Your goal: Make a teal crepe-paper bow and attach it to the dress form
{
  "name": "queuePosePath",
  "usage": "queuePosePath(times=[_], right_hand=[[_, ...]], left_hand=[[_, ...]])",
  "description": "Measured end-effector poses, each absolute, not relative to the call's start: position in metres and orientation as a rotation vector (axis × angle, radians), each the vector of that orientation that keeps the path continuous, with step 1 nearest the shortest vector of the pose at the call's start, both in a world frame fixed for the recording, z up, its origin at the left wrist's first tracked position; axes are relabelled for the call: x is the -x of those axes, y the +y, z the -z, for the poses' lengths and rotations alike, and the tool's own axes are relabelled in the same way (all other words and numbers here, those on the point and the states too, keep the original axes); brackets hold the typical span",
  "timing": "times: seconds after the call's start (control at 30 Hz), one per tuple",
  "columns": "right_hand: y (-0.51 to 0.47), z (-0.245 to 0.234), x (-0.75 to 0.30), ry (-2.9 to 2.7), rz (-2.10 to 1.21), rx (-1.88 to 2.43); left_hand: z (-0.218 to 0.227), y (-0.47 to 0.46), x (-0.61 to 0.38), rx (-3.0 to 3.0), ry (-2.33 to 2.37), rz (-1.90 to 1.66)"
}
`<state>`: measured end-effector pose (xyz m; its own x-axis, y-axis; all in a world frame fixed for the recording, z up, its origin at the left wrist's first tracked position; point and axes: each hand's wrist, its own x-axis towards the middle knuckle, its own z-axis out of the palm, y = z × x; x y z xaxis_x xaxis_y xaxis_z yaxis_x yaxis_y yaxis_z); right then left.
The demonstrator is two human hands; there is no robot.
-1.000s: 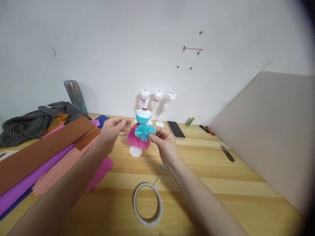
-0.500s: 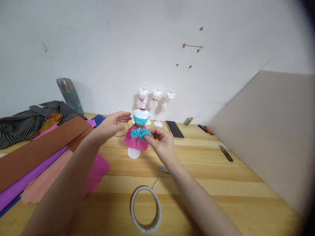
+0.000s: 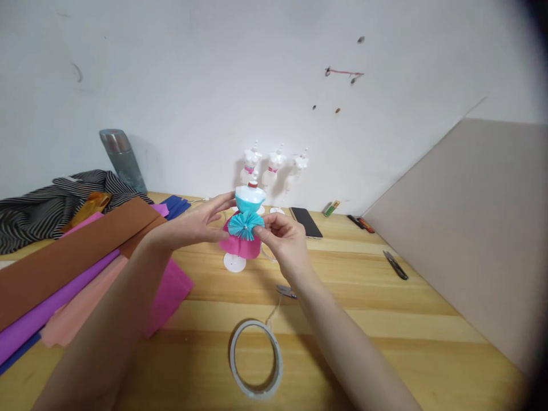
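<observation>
A small mannequin (image 3: pixel 250 196) on a white round base (image 3: pixel 234 263) stands at the middle of the wooden table (image 3: pixel 385 308). It wears a light blue top and a pink paper skirt (image 3: pixel 240 246). A blue pleated paper rosette (image 3: pixel 244 225) sits at its waist. My right hand (image 3: pixel 282 242) pinches the rosette's right side. My left hand (image 3: pixel 201 222) holds the mannequin from the left, fingers closed on its waist and skirt.
A ring of tape (image 3: pixel 256 365) lies near the front. Coloured paper sheets (image 3: pixel 72 251) spread at left, with striped cloth (image 3: pixel 47 202) and a metal flask (image 3: pixel 117 157) behind. Three bare mannequins (image 3: pixel 274 165), a phone (image 3: pixel 306 221) and small snips (image 3: pixel 396 265) lie further back and right.
My left hand came in from the left, where it was open half a second ago, and closed on the mannequin. My right hand kept the rosette at the waist, now facing me.
</observation>
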<state>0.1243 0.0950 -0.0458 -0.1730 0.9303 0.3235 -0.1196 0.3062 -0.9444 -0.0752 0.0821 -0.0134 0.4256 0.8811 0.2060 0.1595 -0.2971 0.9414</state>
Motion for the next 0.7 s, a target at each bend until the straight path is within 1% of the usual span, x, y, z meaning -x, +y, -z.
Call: queuePosePath(times=[0.33, 0.47, 0.7], right_hand=[[0.099, 0.050, -0.123, -1.426, -1.051, 0.826], [0.099, 0.049, -0.123, -1.445, -1.043, 0.816], [0.102, 0.050, -0.123, -1.453, -1.027, 0.813]], left_hand=[[0.022, 0.090, 0.071, -1.745, 0.875, -0.964], [0.024, 0.092, 0.070, -1.715, 0.883, -1.033], [0.026, 0.095, 0.068, -1.731, 0.888, -1.016]])
